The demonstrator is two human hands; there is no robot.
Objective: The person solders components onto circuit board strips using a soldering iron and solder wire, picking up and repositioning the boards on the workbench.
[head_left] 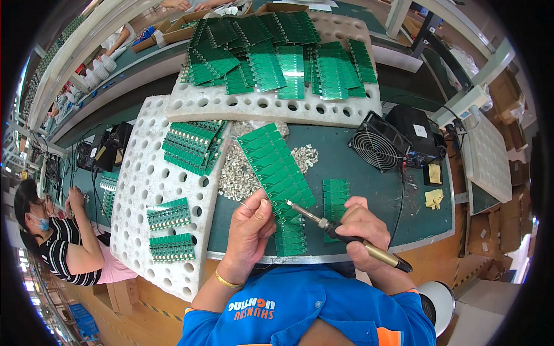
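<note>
In my left hand (251, 222), a green circuit-board panel (271, 158) is held tilted by its lower part, along with a thin wire by the fingers. My right hand (362, 233) grips a soldering iron (386, 259), its metal tip over the lower part of that panel. More board panels (336, 190) lie on the bench (381, 207) beneath and behind my hands. Small pale metal parts (234, 173) are heaped behind the held panel, partly hidden by it.
Foam trays with boards stand left (133, 213) and back (242, 106). A black fan (376, 144), black unit (416, 138) and yellow sponge (434, 198) sit right. A co-worker (69, 248) sits left; other people's hands (176, 4) show at the back.
</note>
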